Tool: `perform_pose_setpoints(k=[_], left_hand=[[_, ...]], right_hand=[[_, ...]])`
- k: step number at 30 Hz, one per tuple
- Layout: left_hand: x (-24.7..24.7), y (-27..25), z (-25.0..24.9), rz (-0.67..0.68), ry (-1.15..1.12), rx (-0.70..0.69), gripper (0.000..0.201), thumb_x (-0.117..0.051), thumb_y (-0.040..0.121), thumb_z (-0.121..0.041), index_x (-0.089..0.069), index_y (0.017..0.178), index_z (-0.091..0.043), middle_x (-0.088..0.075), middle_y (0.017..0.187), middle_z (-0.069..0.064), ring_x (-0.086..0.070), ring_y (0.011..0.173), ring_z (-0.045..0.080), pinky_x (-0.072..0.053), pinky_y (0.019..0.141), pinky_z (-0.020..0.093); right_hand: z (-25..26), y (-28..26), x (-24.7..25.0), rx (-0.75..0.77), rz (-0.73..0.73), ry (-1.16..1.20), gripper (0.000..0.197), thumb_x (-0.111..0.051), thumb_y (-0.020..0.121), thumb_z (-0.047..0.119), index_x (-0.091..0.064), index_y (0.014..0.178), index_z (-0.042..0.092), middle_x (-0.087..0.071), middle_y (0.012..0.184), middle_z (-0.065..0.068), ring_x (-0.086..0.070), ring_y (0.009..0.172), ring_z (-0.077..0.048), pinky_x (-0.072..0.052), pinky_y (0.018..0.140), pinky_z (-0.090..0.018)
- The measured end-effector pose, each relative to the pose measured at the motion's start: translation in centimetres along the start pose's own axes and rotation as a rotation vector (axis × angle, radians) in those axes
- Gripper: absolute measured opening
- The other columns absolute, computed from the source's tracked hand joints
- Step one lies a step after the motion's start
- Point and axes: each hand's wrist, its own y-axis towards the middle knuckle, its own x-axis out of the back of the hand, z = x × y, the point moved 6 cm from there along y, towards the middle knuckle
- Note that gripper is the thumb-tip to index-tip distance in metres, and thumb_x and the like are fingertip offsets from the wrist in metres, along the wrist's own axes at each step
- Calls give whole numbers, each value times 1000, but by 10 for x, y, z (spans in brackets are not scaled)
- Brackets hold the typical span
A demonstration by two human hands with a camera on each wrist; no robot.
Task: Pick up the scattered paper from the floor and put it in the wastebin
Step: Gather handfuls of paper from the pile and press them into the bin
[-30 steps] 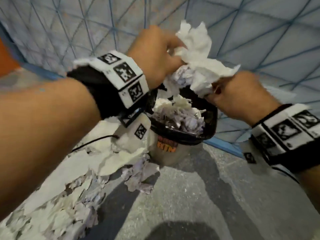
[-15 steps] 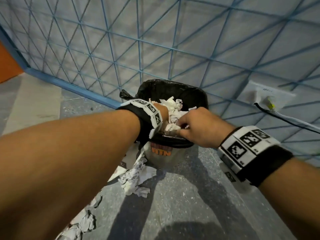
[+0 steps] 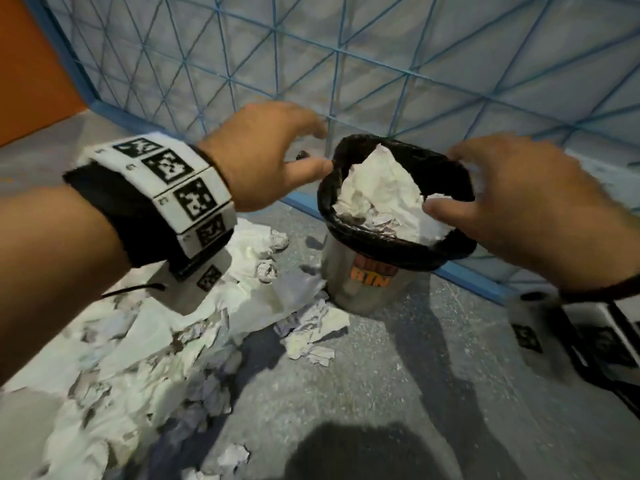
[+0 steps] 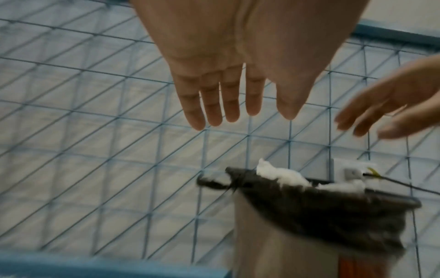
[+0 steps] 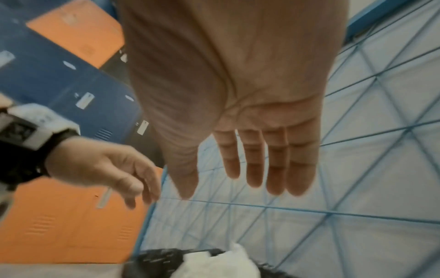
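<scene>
Floor (image 3: 398, 393): grey, speckled, carrying the landmark wastebin (image 3: 363, 289), a pale metal cylinder with orange lettering and a black liner (image 3: 398, 251) folded over its rim, set just in front of the blue-gridded wall panel (image 3: 346, 64). Scattered paper (image 3: 156, 341): a large white drift of torn and crumpled sheets left of the wastebin and running toward the viewer, with one smaller crumpled clump (image 3: 311, 332) just in front of its base; none of this is collected yet. Binned paper (image 3: 377, 192): white crumpled wad filling the wastebin, heaped above the liner rim; half a second ago both hands were down inside the mouth pressing on it, a second ago they carried it above the rim. Left hand (image 3: 263, 157): now lifted clear, to the left of the wastebin rim, fingers straight and spread, holding nothing, as the left wrist view confirms. Right hand (image 3: 519, 202): likewise raised, above the right edge of the rim, fingers extended and empty, thumb over the wad but apparently not gripping it. Assessment: one load delivered and released; the wastebin looks close to full, so the remaining drift may need compacting further or may overflow. Both hands free to return to the pile left of the wastebin.
</scene>
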Motion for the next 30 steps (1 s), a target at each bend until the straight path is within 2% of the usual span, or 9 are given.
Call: perform_pose_setpoints(k=[2,3,7,10,13,15,19,25,30], left_hand=[[-13,-37,29,78,-24,58,45,-59,82,-53,-63,111,-19,-64,107,4,-61,98,24,-45,81,29],[-26,-56,45,161,-21,90,45,-58,82,-54,-63,108,-19,-65,104,3,-62,94,23,-46,79,28],[-87,-142,95,578,84,190,43,-57,84,-51,-54,119,-25,-58,117,-1,-57,102,20,-44,84,28],[-121,-206,116,804,167,240,49,-57,84,-48,-45,127,-27,-50,126,1,-55,111,23,-48,89,33],[-145,-265,130,974,186,284,63,-63,79,-47,-36,133,-28,-41,132,5,-52,116,29,-49,88,40],[-157,-299,135,993,174,321,68,-68,73,-48,-36,131,-31,-37,132,6,-49,116,31,-50,88,42],[-177,-342,144,868,71,471,64,-69,72,-42,-33,124,-34,-27,135,8,-44,114,34,-50,85,45],[-195,-324,158,722,48,595,62,-56,85,-48,-29,138,-30,-26,142,15,-41,119,41,-46,92,48],[-206,-314,152,739,43,564,45,-52,92,-32,-41,133,-18,-31,139,20,-50,114,42,-47,91,44]], right_hand=[[30,-25,3,94,-104,130,44,-66,77,47,-61,113,22,-63,106,-9,-59,96,-32,-46,79,-40],[47,-36,-8,148,-70,197,40,-65,77,47,-61,110,24,-63,102,-5,-60,91,-29,-49,76,-39],[123,-81,-107,325,415,259,42,-59,82,51,-51,120,34,-53,114,9,-55,103,-14,-48,85,-33],[168,-116,-183,430,739,237,57,-61,82,48,-38,132,33,-43,130,2,-50,116,-20,-45,94,-36],[203,-140,-231,496,933,143,68,-66,77,53,-30,131,34,-38,131,-5,-53,111,-31,-50,90,-48],[222,-151,-249,469,954,170,74,-65,71,62,-27,129,36,-36,129,-6,-54,107,-32,-50,88,-50],[259,-176,-280,366,918,239,79,-55,67,76,-22,129,39,-30,132,-5,-50,109,-33,-48,88,-50],[273,-163,-302,157,711,250,50,-48,89,50,-30,132,31,-35,130,-10,-52,108,-36,-47,87,-45],[272,-160,-309,182,704,269,40,-45,94,34,-36,131,23,-41,127,-13,-55,106,-38,-48,87,-42]])
